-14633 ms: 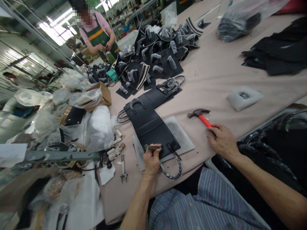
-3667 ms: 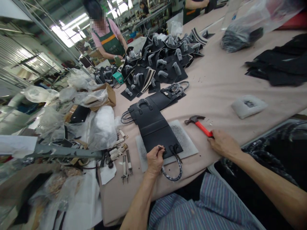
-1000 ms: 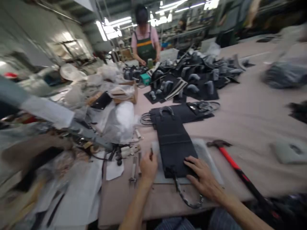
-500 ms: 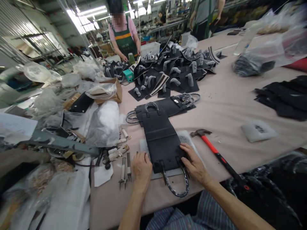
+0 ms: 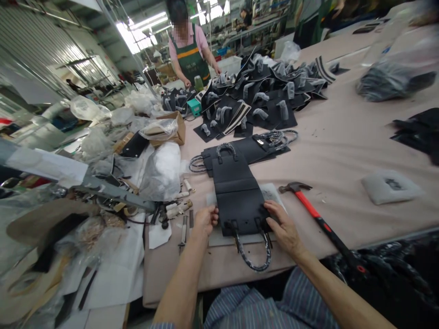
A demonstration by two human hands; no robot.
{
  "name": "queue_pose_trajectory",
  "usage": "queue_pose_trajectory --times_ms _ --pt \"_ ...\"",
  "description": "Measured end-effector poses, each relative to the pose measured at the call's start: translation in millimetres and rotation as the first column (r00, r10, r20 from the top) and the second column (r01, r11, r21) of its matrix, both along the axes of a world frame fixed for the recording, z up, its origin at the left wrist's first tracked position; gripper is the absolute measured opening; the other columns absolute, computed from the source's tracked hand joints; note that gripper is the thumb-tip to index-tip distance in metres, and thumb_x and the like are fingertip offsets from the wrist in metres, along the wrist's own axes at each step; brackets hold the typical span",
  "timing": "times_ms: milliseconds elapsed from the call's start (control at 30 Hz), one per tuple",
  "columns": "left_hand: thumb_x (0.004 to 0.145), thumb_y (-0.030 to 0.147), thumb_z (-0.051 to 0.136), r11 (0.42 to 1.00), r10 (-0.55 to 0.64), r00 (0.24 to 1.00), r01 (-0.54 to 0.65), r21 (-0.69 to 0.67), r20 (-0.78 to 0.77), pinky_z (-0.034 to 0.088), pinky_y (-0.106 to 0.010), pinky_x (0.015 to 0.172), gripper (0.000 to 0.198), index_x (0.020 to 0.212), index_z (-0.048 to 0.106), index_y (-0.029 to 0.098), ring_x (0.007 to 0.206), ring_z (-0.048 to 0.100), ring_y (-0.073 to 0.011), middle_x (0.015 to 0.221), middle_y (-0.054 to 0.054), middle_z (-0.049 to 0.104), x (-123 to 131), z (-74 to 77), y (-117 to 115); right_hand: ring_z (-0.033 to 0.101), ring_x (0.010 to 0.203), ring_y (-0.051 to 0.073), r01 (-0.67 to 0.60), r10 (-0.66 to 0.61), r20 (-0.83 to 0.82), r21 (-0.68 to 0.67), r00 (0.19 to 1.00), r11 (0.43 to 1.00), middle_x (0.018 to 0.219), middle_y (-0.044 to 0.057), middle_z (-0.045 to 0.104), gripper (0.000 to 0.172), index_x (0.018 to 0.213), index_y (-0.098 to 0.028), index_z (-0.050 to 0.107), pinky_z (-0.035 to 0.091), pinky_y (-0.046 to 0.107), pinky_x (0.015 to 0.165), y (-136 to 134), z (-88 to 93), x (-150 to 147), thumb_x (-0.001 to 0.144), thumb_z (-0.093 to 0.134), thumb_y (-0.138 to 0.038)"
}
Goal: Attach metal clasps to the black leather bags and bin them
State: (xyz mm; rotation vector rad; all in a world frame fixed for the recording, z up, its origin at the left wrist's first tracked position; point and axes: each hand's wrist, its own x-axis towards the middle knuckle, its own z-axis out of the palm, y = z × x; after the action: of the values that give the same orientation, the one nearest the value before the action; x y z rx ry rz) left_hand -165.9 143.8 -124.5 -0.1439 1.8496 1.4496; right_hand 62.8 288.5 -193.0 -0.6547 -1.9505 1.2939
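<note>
A flat black bag panel point(image 5: 238, 201) lies lengthwise in front of me, with a plastic-wrapped handle at each end. The near handle point(image 5: 254, 266) loops toward the table's front edge. My left hand point(image 5: 206, 219) is closed in a pinch beside the panel's left edge; what is between its fingers is hidden. On the right edge, my right hand point(image 5: 281, 228) grips the panel near the handle's base. Under the panel lies a pale slab point(image 5: 214, 238). Metal punches point(image 5: 184, 230) lie left of my left hand. A claw hammer point(image 5: 315, 214) with a red and black handle rests at right.
Behind the panel are more black bag pieces point(image 5: 254, 148) with wrapped handles, then a large heap point(image 5: 260, 98). Plastic bags point(image 5: 161, 171) and a cardboard box point(image 5: 178, 130) crowd the left. A wrapped white packet point(image 5: 391, 187) lies right. A co-worker point(image 5: 190, 52) stands across the table.
My left hand has moved from beside the punches to the panel's left edge. My right hand stays on the right edge. The view has shifted, so everything sits further right.
</note>
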Motion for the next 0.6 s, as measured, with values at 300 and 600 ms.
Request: queue_pose_trajectory --times_ms 300,600 --pt "0.055 0.038 0.090 0.936 -0.130 0.986 0.157 0.316 -0.106 0.057 -0.032 0.074 0.047 0.090 0.071 0.013 0.078 0.069 -0.0206 0.085 -0.006 0.075 26.3 -6.5 20.9 0.062 0.120 0.029 0.038 -0.115 -0.198 -0.354 0.973 0.935 0.129 0.012 0.065 0.041 0.128 -0.023 0.064 0.046 0.054 0.111 3.7 -5.2 -4.2 0.090 0.059 -0.039" --pt "0.064 0.029 0.082 0.827 -0.282 0.899 0.405 0.391 -0.335 0.056 -0.031 0.077 0.046 0.106 0.073 0.012 0.084 0.068 -0.0215 0.092 -0.005 0.075 53.9 68.9 -23.4 0.066 0.115 0.032 0.048 -0.110 -0.205 -0.288 0.973 0.956 0.128 0.016 0.067 0.053 0.128 -0.021 0.061 0.054 0.053 0.095 3.8 21.5 9.2 0.100 0.035 -0.058"
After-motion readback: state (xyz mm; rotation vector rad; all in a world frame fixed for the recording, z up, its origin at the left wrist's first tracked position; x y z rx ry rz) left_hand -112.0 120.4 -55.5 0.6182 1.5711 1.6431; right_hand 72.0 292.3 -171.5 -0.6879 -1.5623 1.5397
